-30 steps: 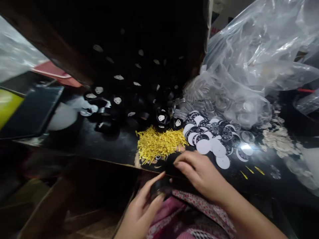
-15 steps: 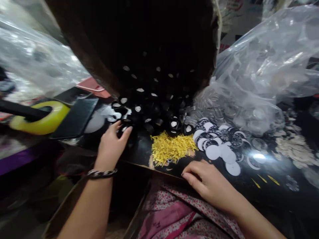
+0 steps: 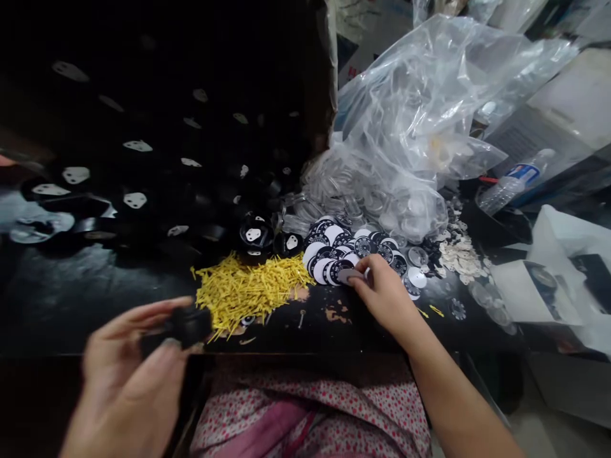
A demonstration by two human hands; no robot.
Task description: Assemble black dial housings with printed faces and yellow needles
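Note:
In my left hand [image 3: 128, 375], at the lower left, is a black plastic housing [image 3: 187, 326], blurred by motion and gripped between thumb and fingers. My right hand [image 3: 384, 292] pinches the edge of a thin round dial disc [image 3: 347, 276] at the front of a heap of dial discs [image 3: 329, 253]. These discs have white backs and black printed faces with a ring of marks. Between my hands lies a pile of thin yellow pointers [image 3: 252, 285]. Several more black housings [image 3: 256, 234] with white metal pieces inside spill out behind it.
A large dark box [image 3: 200, 38] opens toward me at the back left. Clear plastic covers [image 3: 348, 191] spill from a plastic bag [image 3: 439, 102] behind the discs. To the right are pale flat pieces [image 3: 461, 251], a bottle [image 3: 515, 181] and a white box [image 3: 529, 286].
The view has swung right. My left hand has come back from the housings with one in its grip. My right hand has moved from the table edge to the discs and taken hold of one.

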